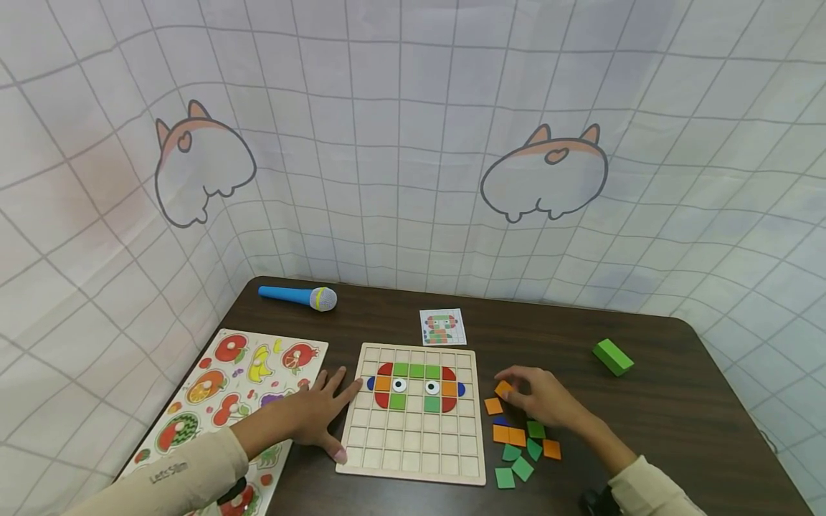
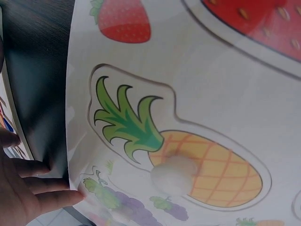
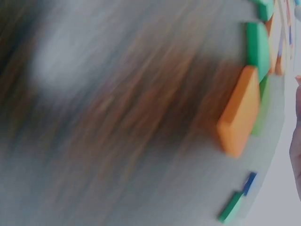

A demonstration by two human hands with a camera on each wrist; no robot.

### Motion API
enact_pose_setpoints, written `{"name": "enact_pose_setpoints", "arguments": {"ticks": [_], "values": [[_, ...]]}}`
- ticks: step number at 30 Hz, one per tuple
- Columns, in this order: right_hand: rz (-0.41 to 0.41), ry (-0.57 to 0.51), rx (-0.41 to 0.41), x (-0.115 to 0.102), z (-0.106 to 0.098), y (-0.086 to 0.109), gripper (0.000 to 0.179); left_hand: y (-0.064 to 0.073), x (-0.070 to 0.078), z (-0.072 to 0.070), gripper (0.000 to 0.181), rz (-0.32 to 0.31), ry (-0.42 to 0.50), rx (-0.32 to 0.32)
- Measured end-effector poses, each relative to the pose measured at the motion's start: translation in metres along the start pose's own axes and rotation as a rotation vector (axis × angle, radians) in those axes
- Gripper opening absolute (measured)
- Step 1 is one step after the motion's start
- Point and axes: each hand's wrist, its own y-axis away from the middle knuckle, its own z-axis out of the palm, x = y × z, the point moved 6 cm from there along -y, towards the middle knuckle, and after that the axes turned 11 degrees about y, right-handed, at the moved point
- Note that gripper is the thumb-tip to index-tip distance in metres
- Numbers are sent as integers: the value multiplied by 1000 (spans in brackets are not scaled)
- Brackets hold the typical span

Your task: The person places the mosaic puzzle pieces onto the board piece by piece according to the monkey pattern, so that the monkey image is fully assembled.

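Steady the board (image 1: pixel 419 444) with splayed, unclenched left hand (image 1: pixel 316 416); lift level the orange tile (image 1: pixel 502 388) pinched in right hand (image 1: pixel 545 398).

Left sleeve (image 1: pixel 190 479): was pale beige, printed with small dark lettering (image 1: pixel 168 471)
Right sleeve (image 1: pixel 650 491): was matching beige
Black gear (image 1: pixel 597 502): showed beside both sleeves
Left hand (image 1: pixel 315 416), right hand (image 1: pixel 547 398): were bare

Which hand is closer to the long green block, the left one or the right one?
The right hand. It's to the left of the green block and nearer the person. The left hand is much farther left, at the wooden board's left edge.
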Motion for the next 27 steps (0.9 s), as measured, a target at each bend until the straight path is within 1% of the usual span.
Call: {"name": "enact_pose_setpoints", "arguments": {"ticks": [5,9,13,18,22,27], "values": [[-47,-119,-24,-18,1,-3,30,0,0,0,123,6,1,-2],[-29,-199,-54,-34,6,-4,32,0,1,0,123,8,1,1],[-19,-235,-77,-49,12,-7,34,0,2,-1,122,4,-3,0],[-34,-272,-99,-67,23,-12,31,0,2,-2,122,0,-6,-3],[-48,-305,-121,-84,35,-17,29,0,1,-1,122,5,-4,-2],[-66,-364,-137,-104,49,-27,30,1,0,0,122,24,10,15]]}}
